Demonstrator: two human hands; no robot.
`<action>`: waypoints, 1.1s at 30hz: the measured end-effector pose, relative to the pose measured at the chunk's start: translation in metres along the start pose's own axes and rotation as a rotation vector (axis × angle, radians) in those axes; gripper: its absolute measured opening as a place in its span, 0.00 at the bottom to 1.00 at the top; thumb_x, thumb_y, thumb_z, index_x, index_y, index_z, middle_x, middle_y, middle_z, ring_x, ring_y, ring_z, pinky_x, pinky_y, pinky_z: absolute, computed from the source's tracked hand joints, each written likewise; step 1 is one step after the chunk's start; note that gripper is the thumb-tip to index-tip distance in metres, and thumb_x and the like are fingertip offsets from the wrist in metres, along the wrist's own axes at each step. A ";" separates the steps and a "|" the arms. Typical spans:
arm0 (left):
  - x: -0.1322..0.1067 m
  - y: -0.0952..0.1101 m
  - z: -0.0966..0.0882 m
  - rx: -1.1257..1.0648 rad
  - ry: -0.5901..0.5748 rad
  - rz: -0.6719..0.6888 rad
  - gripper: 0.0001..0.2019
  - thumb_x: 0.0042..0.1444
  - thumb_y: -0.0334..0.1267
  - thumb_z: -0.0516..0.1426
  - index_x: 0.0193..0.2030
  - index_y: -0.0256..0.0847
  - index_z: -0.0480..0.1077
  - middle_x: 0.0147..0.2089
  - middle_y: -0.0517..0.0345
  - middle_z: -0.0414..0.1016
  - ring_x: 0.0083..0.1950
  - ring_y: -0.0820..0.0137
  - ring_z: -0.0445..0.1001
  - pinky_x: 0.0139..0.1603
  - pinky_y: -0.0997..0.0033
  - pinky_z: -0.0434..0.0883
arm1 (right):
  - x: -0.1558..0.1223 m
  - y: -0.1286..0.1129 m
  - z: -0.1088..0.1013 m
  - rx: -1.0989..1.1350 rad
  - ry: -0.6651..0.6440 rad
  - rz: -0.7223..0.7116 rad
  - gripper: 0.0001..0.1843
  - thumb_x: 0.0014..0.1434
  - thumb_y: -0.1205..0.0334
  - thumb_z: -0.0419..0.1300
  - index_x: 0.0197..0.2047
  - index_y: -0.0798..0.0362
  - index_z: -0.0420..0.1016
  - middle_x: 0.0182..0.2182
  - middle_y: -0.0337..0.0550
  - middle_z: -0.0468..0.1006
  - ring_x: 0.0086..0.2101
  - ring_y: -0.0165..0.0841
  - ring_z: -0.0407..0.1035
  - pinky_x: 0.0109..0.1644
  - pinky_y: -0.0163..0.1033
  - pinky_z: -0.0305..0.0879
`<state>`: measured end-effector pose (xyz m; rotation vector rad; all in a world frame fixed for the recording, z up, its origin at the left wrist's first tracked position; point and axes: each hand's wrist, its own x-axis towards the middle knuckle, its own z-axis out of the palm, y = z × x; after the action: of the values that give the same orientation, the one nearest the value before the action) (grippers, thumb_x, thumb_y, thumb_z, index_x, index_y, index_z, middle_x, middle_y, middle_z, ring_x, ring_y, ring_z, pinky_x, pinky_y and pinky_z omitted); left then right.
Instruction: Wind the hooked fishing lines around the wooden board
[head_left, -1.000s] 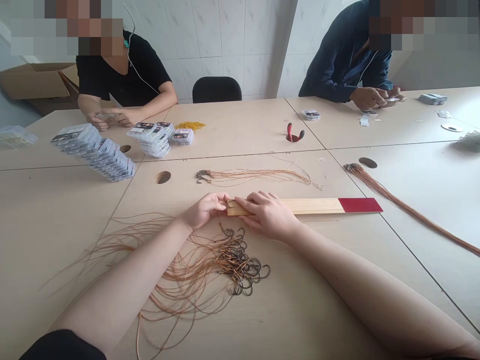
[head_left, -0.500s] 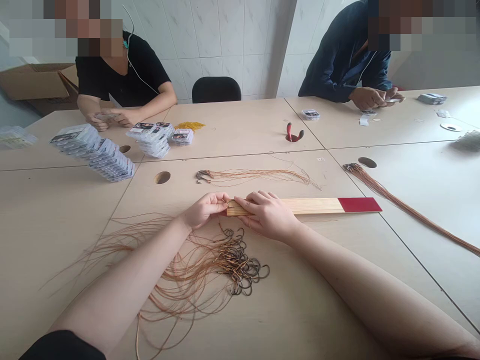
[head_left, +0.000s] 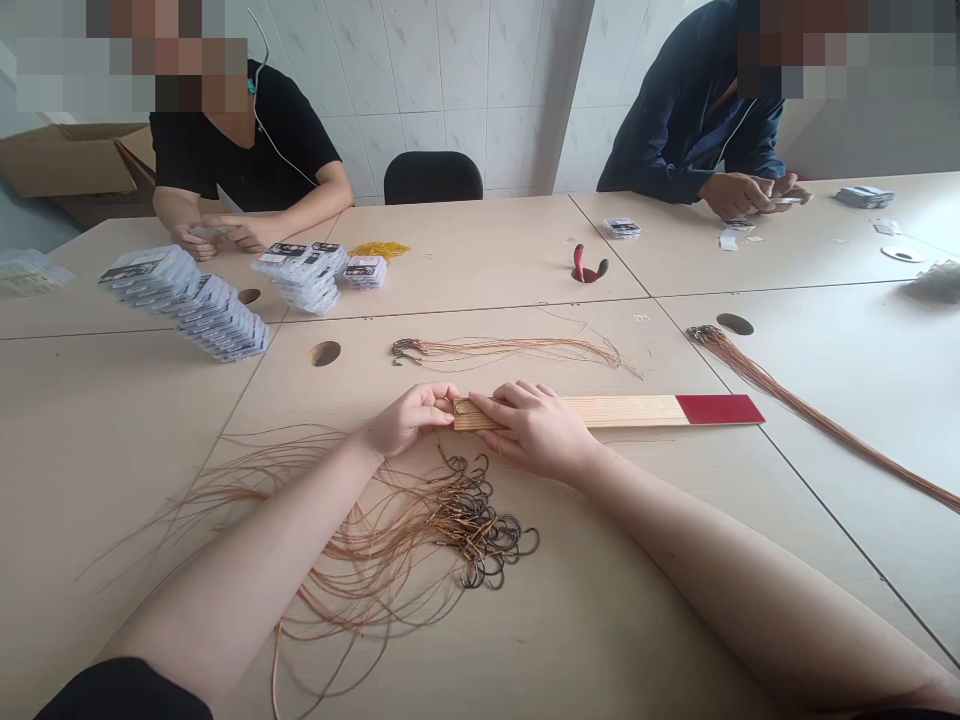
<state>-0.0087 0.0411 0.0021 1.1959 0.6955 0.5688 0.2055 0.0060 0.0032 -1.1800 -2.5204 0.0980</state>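
A flat wooden strip with a dark red end lies across in front of me. My right hand is closed around its left part, fingers on top and thumb at the near edge. At the strip's left tip, my left hand pinches with thumb and forefinger. A small curved fishing hook shows on the strip between my hands; its line is mostly hidden. Below my hands lies a tangled pile of dark fishing hooks tied to brown lines, partly under my left forearm.
Beyond the strip lies a small bundle of hooked lines; a longer bundle is at right. Red-handled pliers stand in a table hole. Stacked clear boxes are at left. Two people sit opposite, handling small items.
Almost nothing differs. My left fingertips have shifted very slightly at the strip's end; my right hand and the strip stay in place.
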 end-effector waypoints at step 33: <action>0.000 0.004 0.008 0.133 0.062 -0.034 0.08 0.49 0.33 0.55 0.37 0.37 0.65 0.30 0.58 0.70 0.32 0.72 0.67 0.35 0.72 0.61 | -0.001 -0.002 -0.002 0.057 -0.014 0.031 0.24 0.60 0.51 0.49 0.59 0.48 0.59 0.40 0.46 0.68 0.40 0.35 0.61 0.45 0.40 0.56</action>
<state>-0.0030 0.0366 0.0075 1.2923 0.8148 0.5397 0.2046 0.0040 0.0049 -1.1997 -2.4952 0.1851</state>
